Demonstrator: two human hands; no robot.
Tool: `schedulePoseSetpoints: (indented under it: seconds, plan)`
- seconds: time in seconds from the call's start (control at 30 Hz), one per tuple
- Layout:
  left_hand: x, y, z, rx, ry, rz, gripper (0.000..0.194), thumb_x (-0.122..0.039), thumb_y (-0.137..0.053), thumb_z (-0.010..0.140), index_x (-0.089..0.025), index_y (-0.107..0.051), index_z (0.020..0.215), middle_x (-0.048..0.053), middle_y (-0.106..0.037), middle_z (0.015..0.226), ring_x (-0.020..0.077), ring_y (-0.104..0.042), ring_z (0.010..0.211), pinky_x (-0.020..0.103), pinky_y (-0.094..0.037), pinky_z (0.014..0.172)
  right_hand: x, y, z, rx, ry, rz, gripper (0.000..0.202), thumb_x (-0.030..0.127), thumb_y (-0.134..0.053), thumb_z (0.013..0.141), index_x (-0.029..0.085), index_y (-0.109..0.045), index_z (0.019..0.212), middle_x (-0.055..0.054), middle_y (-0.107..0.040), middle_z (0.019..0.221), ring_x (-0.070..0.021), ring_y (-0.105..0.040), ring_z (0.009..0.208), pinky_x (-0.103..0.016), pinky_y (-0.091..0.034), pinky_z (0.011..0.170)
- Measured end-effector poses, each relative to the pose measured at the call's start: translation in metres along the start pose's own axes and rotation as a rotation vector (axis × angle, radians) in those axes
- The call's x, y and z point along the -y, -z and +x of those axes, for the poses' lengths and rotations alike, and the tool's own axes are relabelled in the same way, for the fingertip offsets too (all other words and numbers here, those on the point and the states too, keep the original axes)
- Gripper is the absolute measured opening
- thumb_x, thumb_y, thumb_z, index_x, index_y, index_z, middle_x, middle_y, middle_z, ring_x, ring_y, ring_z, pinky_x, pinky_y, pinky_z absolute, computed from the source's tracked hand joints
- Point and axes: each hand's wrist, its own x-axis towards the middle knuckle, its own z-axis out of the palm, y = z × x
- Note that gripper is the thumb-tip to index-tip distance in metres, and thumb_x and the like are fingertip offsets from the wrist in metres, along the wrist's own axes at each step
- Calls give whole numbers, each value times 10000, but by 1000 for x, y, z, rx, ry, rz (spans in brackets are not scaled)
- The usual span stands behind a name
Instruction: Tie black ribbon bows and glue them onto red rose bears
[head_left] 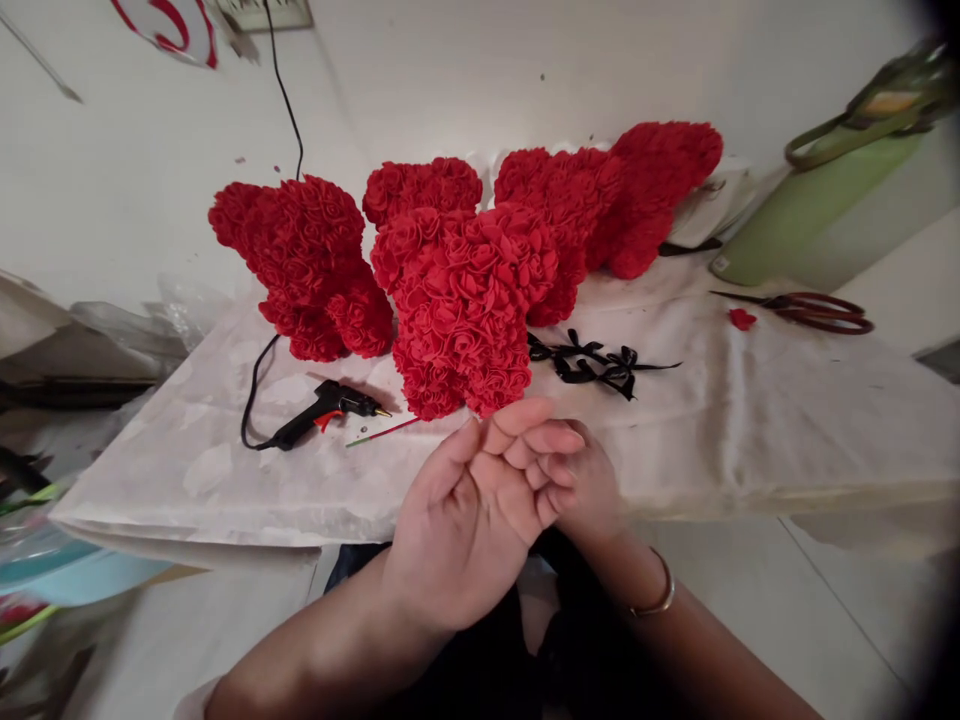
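My left hand (480, 510) is turned palm up at the table's front edge, fingers loosely curled, holding nothing. Behind it is my right hand (596, 485), its fingers mostly hidden; a bracelet (664, 585) circles that wrist. Just beyond my hands stands a red foam-rose figure (465, 300), shaped like a stuffed animal with stubby limbs. Similar rose figures are at its left (307, 260), behind it (424, 188) and at its right (555, 200). A black glue gun (322, 412) with a red trigger lies left of my hands, beside a thin stick (382, 432).
Black ribbon bows (592, 362) lie right of the middle figure. Farther right are scissors (806, 308) and a loose red petal (742, 319). A green container (817, 200) stands at the back right. The glue gun's cord (251, 400) curves behind the left figure. A pale cloth (825, 430) covers the table.
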Motion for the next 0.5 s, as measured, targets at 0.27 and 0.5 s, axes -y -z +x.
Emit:
schedulePoseSetpoints:
  seconds: [0.27,0.5]
  plan:
    - [-4,3,-2,-27,-3,3,391,-376,-408,961,-131,-677,1105,78,-666,974,157,-587,877,288,-479,815,0,-1,3,100,-27,3,83,224,-572,815,238,-594,737,-67,-642,834,-263,-570,813,-406,-472,711]
    - [-3,4,-2,-30,-24,1,355,-327,-411,956,-108,-667,1065,59,-572,849,148,-537,831,276,-455,766,3,2,4,133,-71,51,66,217,-573,821,194,-632,836,-77,-647,894,-251,-551,876,-377,-468,752]
